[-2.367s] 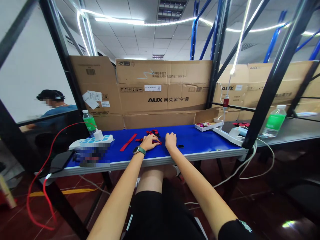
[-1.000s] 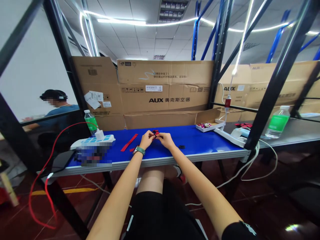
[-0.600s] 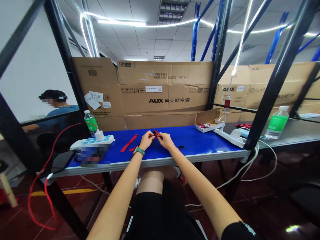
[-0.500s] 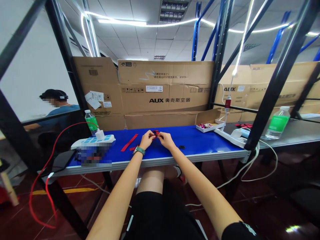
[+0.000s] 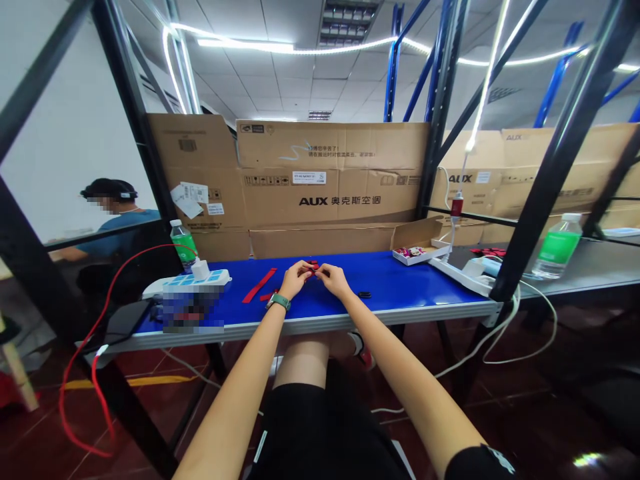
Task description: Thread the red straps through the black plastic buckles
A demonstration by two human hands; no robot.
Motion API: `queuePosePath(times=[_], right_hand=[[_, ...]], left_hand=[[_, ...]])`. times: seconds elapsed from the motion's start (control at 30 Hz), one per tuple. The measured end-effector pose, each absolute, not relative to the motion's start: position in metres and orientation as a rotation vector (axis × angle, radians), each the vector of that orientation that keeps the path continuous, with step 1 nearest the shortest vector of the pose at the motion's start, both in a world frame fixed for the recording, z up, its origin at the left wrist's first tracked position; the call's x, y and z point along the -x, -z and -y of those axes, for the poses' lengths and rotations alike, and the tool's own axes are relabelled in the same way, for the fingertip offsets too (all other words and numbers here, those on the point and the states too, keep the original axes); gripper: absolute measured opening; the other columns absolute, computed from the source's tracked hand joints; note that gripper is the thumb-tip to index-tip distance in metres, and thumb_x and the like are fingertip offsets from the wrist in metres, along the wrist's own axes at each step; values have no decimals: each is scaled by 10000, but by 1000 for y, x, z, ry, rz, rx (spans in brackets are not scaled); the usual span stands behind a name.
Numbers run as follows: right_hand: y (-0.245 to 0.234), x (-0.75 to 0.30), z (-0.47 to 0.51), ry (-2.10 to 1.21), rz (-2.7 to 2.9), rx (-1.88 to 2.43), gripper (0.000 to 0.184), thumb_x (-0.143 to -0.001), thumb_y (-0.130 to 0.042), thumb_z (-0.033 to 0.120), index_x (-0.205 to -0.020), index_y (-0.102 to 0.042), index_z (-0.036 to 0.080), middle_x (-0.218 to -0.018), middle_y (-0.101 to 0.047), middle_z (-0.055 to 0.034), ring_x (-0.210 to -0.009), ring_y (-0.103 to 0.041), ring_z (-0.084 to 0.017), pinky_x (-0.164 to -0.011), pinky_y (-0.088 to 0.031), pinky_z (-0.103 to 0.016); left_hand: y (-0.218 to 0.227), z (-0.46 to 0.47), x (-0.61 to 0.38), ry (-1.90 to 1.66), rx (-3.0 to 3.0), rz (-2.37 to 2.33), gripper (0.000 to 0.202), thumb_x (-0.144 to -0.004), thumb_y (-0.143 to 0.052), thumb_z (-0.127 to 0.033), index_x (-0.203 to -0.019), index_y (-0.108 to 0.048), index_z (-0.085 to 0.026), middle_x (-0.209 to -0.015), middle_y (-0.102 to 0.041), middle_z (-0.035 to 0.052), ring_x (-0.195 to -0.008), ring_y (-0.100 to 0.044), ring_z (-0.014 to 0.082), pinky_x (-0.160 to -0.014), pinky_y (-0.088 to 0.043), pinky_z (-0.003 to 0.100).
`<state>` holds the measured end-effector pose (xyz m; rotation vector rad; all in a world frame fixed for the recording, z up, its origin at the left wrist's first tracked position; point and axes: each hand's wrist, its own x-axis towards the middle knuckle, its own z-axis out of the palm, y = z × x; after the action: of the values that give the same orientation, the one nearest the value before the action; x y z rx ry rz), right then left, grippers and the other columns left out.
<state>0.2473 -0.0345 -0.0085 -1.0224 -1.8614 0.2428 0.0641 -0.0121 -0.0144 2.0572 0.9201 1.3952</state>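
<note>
My left hand (image 5: 296,277) and my right hand (image 5: 332,279) meet over the blue tabletop (image 5: 320,308). Between their pinched fingertips is a small red strap piece (image 5: 313,266), partly hidden by the fingers. Both hands are closed on it. A watch with a green band circles my left wrist. Left of that hand lies a flat red strip (image 5: 260,285), and a shorter red piece (image 5: 267,297) sits close by the wrist. A small black buckle-like piece (image 5: 365,295) rests right of my right hand, apart from it.
An open box of small pink items (image 5: 413,253) stands at the back right. White power strips (image 5: 196,280) lie on both sides. A green-labelled bottle (image 5: 183,244) stands at the left. Cardboard (image 5: 330,180) walls the back. Another person (image 5: 117,223) sits beyond the left post.
Slight finger movement shows at the fingertips. The dark bit seen between them is less visible now, and more of the red piece shows. The arms stay in place.
</note>
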Motion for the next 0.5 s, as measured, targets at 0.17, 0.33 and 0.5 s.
queuePosePath(times=[0.17, 0.33, 0.5], right_hand=[[12, -249, 29, -375, 1778, 1006, 157, -782, -695, 334, -745, -679, 182, -741, -715, -9, -691, -629, -149, -676, -463, -232], [16, -249, 22, -536, 1715, 1045, 196, -737, -696, 334, -858, -707, 181, -794, -735, -17, -724, -659, -155, -694, -497, -246], [17, -250, 22, -519, 1723, 1088, 159, -768, -628, 318, -770, -689, 172, -725, -702, -6, -696, -630, -150, -680, -472, -238]], left_hand=[[19, 7, -64, -1378, -2032, -911, 150, -831, -642, -309, -911, -618, -184, -916, -725, 56, -773, -672, 169, -700, -528, 288], [18, 11, -66, -1374, -2123, -919, 181, -821, -664, -311, -947, -627, -187, -952, -730, 60, -850, -684, 183, -789, -534, 318], [15, 20, -68, -1324, -2250, -1010, 325, -723, -785, -335, -980, -646, -192, -927, -735, 44, -841, -681, 192, -810, -533, 324]])
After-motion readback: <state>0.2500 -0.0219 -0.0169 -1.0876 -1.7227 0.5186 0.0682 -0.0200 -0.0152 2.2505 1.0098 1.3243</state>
